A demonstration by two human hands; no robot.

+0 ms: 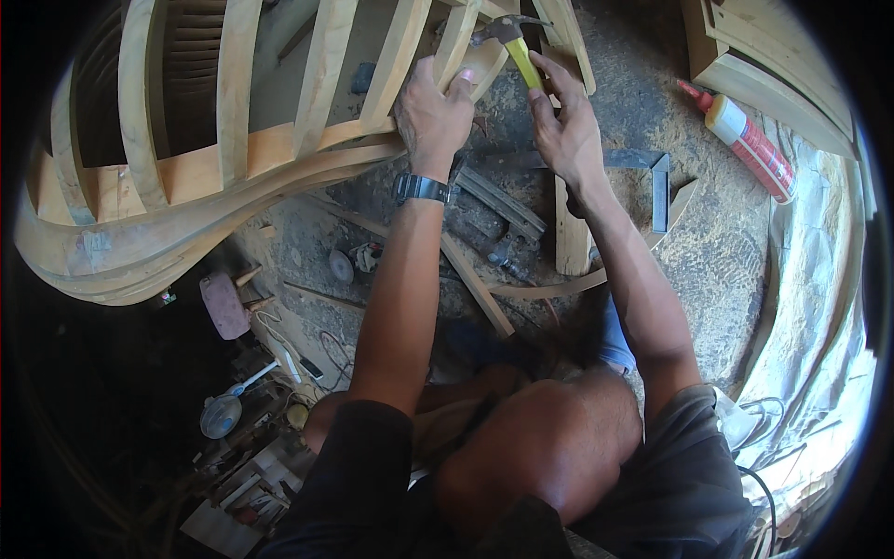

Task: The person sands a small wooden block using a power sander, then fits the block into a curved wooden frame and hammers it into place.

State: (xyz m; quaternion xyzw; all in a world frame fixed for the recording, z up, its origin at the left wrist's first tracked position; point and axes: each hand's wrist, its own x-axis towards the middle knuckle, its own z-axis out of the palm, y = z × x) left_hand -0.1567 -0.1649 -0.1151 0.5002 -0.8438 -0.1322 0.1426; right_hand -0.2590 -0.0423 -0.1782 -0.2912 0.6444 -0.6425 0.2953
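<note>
A curved wooden frame with several upright slats extends across the upper left. At its right end, my left hand, wearing a dark wristwatch, has its fingers and thumb closed around the lower part of a slat. My right hand grips a hammer by its yellow handle. The dark metal hammer head is up beside the slats, apart from my left hand. Whether a nail is between my left fingers is hidden.
Metal bars, an angled metal piece and wooden strips lie on the dusty floor. A glue bottle with a red nozzle lies at right, near silvery sheeting. A pinkish stool is at left.
</note>
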